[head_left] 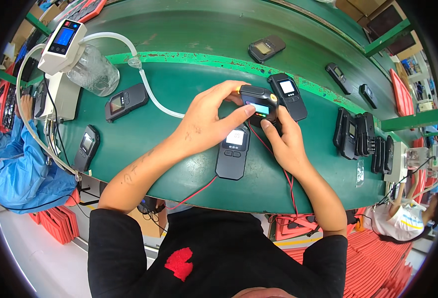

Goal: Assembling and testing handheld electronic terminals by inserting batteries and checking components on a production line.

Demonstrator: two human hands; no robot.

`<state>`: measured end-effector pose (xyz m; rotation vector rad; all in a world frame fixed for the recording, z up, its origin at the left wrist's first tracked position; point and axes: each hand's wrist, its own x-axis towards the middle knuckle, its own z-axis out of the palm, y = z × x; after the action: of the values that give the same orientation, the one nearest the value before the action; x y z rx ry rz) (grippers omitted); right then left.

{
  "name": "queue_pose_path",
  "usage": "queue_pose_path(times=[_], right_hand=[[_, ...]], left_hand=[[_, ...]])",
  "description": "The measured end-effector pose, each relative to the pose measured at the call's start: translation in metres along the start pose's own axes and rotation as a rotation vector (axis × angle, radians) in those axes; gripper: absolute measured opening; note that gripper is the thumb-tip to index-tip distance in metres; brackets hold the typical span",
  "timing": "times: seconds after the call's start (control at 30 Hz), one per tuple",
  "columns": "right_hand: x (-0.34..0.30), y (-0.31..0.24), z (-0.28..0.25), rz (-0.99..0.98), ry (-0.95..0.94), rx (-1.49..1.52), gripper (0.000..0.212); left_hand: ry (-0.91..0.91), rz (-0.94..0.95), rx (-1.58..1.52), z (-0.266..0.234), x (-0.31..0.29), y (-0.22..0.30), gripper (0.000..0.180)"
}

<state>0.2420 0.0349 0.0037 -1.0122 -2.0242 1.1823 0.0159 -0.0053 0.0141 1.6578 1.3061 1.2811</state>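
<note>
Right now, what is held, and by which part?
A black device, by its sides: left hand at the left, right hand at the lower right.

Green counter (189, 171) fills mid-frame; chipped green rail (179, 56) runs behind. Pale floor (25, 246) lower left, green beam (389, 37) upper right.

Nothing is reading legibly. Tiny dark marks are showing on the white screen (235, 137) of the near black handset (231, 166); pale ones are glowing on the blue display (66, 36) at far left.
</note>
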Motion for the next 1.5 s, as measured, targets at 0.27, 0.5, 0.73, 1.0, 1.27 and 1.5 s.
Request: queue_pose_path(times=[0.27,0.5,0.73,1.0,1.27,1.5], right_hand=[[-0.001,0.012,0.003,0.010,0.134,0.103,0.026],[-0.004,0.015,0.007,0.120,0.113,0.309,0.028],[-0.004,0.012,0.004,0.170,0.039,0.341,0.028],[-0.001,-0.006,0.007,-0.029,0.091,-0.121,0.038],[-0.003,-0.007,0.009,-0.331,0.207,-0.479,0.052],[0.002,0.000,-0.008,-0.375,0.237,-0.660,0.047]], left_hand=[[0.105,0.016,-0.046,-0.001,0.000,-0.002,0.048],[0.064,-0.031,0.014,-0.003,-0.001,-0.001,0.046],[0.015,-0.003,0.237,0.001,-0.003,-0.006,0.053],[0.029,0.039,0.283,0.007,-0.005,-0.013,0.059],[-0.018,0.128,0.403,0.007,-0.004,-0.014,0.043],[-0.051,0.210,0.432,0.002,0.000,-0.020,0.024]])
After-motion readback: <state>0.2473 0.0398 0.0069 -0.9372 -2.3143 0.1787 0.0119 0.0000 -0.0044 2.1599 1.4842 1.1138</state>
